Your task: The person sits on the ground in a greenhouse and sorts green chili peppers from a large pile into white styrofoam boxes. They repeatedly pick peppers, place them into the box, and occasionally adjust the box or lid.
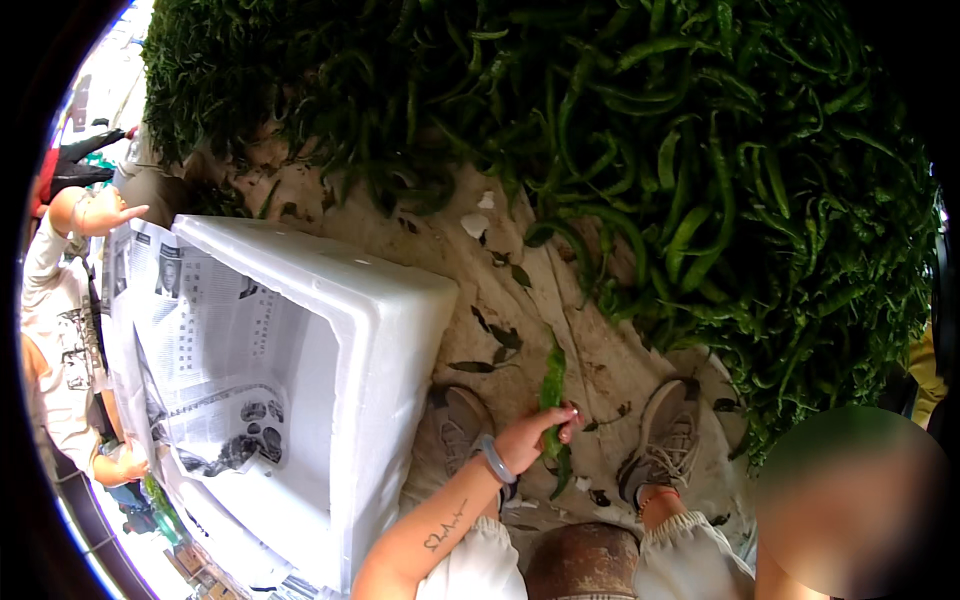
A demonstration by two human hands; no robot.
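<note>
My left hand, with a pale bangle at the wrist, reaches in between my shoes and grips a long green chili pepper. The fingers wrap its lower part, and a darker green tip shows below them; whether that belongs to a second pepper I cannot tell. My right hand is out of view. A large heap of green chili peppers fills the far side and the right. On my left, a white foam box stands with its opening facing me, partly lined with printed newspaper.
Under my shoes lies a soiled beige ground sheet with dark leaves and white foam scraps. A brown, worn object sits between my legs. Another person is beyond the box; a blurred area covers the lower right.
</note>
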